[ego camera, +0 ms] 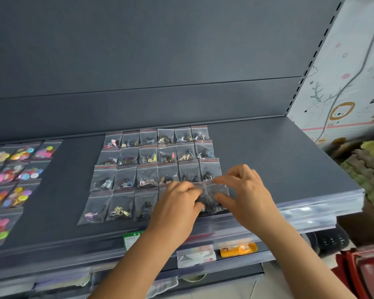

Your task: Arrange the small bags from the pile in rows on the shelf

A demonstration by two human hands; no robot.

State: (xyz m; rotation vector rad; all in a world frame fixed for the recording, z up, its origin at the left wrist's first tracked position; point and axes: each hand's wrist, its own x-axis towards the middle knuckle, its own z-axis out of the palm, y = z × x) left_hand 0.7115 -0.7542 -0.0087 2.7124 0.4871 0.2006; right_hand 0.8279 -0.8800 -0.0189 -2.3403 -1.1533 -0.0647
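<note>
Your two forearms reach up from the bottom edge toward the front of the grey shelf [289, 160]. Your left hand [177, 203] lies over the front row of small bags, fingers curled down onto a bag at its tips. Your right hand [244, 190] pinches the last bag [217, 196] of that row by its top edge and its side, at the row's right end, close to the shelf's front lip. To the left, three more bags of the front row [119, 207] lie flat side by side. Behind them, three full rows of small bags [158, 154] run back toward the rear panel. Far left, bags of coloured buttons [15, 169] lie on the same shelf.
</note>
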